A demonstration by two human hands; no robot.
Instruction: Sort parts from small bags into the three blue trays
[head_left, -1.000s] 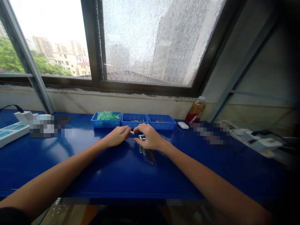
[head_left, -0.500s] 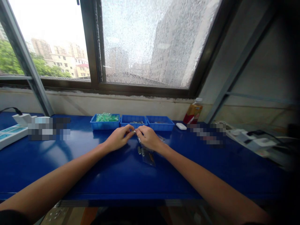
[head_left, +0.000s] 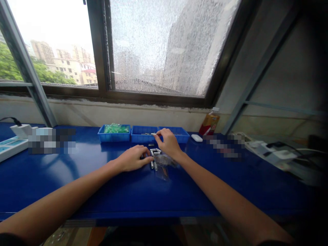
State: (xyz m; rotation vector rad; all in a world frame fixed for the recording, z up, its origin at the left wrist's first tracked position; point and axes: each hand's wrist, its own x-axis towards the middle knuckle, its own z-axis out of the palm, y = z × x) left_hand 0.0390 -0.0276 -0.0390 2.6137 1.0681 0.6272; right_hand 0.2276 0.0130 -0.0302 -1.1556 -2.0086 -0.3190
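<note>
My right hand (head_left: 167,143) is raised over the front rim of the middle blue bin (head_left: 143,137), pinching a small silver part (head_left: 153,134) between thumb and fingers. Resting on the blue table (head_left: 102,181), my left hand (head_left: 134,159) has its fingers curled, their tips at a cluster of small silver parts (head_left: 154,153). What, if anything, the left fingers hold is hidden. A clear plastic bag (head_left: 164,163) lies under my right wrist beside the parts.
Three blue bins stand in a row by the wall: the left bin (head_left: 114,133) holds green pieces, the right bin (head_left: 179,136) is beside an orange bottle (head_left: 209,123) and a white oval object (head_left: 196,137). A white device (head_left: 12,141) sits far left; cables and boxes (head_left: 279,153) lie right.
My right hand has lifted from the table and moved back toward the middle bin with a small part. My left hand has slid nearer and down to the loose parts.
</note>
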